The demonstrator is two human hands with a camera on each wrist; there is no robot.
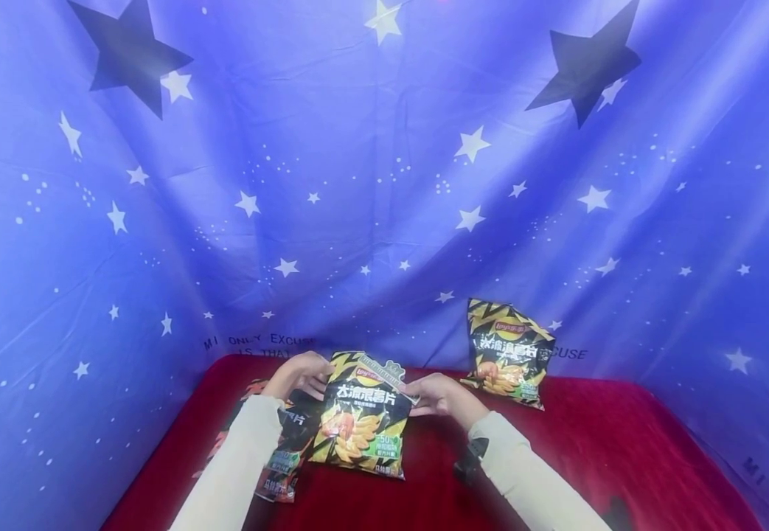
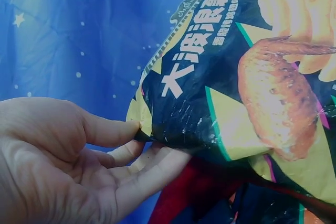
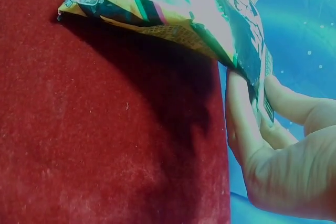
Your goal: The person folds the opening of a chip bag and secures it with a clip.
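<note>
Pinching front chip bag [image 1: 360, 422]: left hand [image 1: 301, 374], right hand [image 1: 446, 398], opposite edges
Rear chip bag [image 1: 509, 355]: beyond right hand

The Lay's wavy potato chip bag [image 1: 357, 405] nearest the middle of the surface is black with jagged yellow patches and thin green and pink edging, white lettering, a red-and-yellow logo, golden chips, an orange-brown chicken wing and a green panel; the upright chip bag [image 1: 509, 354] at the far edge repeats that black-and-yellow pattern, while the chip bag [image 1: 287, 442] toward the left edge is black with orange-red patches. The surface [image 1: 623, 457] is plain deep red, the curtain [image 1: 357, 118] blue with white stars and dots, large dark stars and dark lettering, and both sleeves [image 1: 231, 464] plain off-white.
</note>
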